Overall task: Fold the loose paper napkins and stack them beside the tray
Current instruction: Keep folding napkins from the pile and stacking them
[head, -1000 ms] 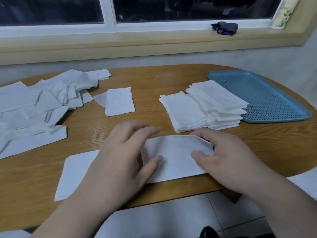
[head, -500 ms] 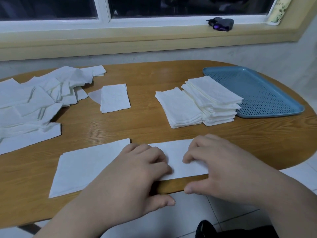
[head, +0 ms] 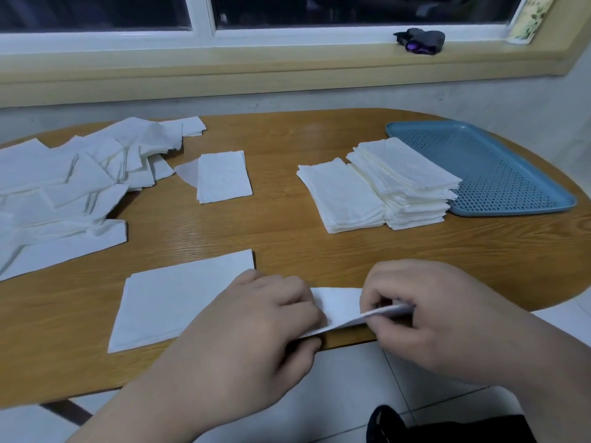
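A white paper napkin lies at the table's near edge, folded into a narrow strip. My left hand grips its left end with curled fingers. My right hand pinches its right end and lifts that end off the wood. Two stacks of folded napkins sit just left of the blue perforated tray. A heap of loose napkins covers the table's left side.
A flat unfolded napkin lies left of my left hand. One folded napkin sits alone mid-table. The wooden table ends in a rounded edge at right. A dark object rests on the windowsill.
The napkin has been folded narrower toward the table's near edge. My right hand went from pressing it flat to pinching and lifting its right end. My left hand curled onto the left end.
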Motion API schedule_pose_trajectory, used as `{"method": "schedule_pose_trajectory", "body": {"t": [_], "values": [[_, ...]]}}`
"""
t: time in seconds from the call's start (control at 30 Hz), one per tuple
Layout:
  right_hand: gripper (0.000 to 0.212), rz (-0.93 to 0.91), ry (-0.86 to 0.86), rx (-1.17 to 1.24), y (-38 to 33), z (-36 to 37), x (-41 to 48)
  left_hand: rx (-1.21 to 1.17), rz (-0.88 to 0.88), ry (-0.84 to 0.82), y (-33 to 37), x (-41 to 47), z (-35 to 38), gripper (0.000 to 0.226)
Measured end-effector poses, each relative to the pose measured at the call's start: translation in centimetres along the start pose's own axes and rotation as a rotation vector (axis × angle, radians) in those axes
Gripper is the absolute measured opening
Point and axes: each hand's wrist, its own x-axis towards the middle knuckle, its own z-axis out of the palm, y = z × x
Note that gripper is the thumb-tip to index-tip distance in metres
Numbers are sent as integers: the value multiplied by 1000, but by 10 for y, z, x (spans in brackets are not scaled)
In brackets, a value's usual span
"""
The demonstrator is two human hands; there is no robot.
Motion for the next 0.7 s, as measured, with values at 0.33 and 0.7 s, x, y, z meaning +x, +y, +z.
{"method": "schedule_pose_trajectory", "body": {"t": [0.33, 0.7], "values": [[9, 209, 234, 727, -27, 9, 50, -631, -708, 344, -19, -10, -45, 12], [10, 252, 238, 757, -71, 41, 94, -614, -788, 402, -64, -56, -80, 32]]}}
